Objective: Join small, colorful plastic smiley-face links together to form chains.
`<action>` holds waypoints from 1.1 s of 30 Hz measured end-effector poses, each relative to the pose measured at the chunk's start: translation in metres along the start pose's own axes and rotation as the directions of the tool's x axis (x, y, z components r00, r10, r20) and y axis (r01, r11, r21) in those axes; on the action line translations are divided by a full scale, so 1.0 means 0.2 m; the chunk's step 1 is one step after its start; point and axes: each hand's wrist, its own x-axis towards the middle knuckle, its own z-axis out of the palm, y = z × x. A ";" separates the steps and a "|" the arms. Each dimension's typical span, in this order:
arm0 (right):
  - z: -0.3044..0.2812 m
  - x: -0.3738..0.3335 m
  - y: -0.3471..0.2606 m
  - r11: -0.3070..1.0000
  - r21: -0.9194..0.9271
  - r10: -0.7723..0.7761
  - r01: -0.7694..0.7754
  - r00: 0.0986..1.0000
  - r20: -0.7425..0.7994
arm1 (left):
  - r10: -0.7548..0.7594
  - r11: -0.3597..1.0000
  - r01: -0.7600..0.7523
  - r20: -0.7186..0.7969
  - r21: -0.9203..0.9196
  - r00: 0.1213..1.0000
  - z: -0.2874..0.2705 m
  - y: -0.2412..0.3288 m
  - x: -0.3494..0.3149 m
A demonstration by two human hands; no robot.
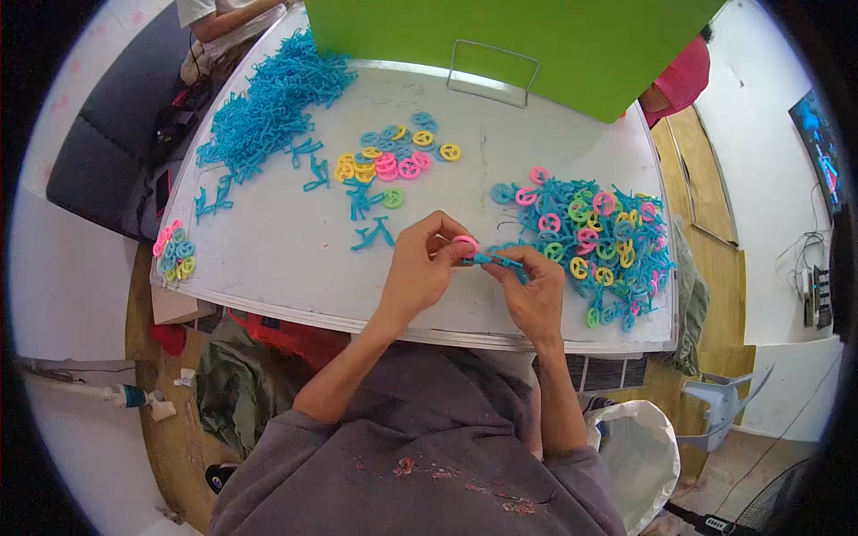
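The left hand [418, 275] comes in from the lower left, its forearm [350, 371] slanting up and to the right, the wrist raised over the near part of the worktop [286, 259]. Its knuckles arch upward and its fingers bend over to the right; thumb and forefinger are closed on a pink wheel [466, 241]. The right hand [538, 295] reaches up more steeply, forearm almost upright and leaning slightly left. Its fingers curl inward toward the other hand, and its grip pinches a blue clip [508, 262]. Wheel and clip meet between the two sets of fingertips; whether they are joined is hidden. A mixed pile [603, 237] lies just beside the right hand, loose wheels [389, 163] beyond the left, and a clip heap [273, 103] far off at the upper left.
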 end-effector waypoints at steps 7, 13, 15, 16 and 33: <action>0.01 -0.02 -0.04 0.971 0.143 0.199 -0.193 0.980 -0.030 | 0.130 0.991 -0.128 -0.079 0.030 0.988 0.04 -0.04 -0.03; 0.02 -0.01 -0.01 0.869 0.392 0.312 -0.304 0.949 0.045 | 0.197 0.975 -0.208 -0.135 -0.074 0.971 0.07 -0.03 -0.05; 0.03 -0.01 -0.01 0.836 0.442 0.328 -0.326 0.942 0.076 | 0.207 0.973 -0.219 -0.145 -0.071 0.968 0.07 -0.03 -0.06; 0.03 -0.01 -0.01 0.795 0.489 0.351 -0.357 0.930 0.109 | 0.244 0.965 -0.255 -0.152 -0.054 0.958 0.07 -0.05 -0.06; 0.05 0.02 0.01 0.975 0.165 0.151 -0.147 0.988 -0.011 | 0.259 0.964 -0.264 -0.157 -0.009 0.953 0.07 -0.03 -0.07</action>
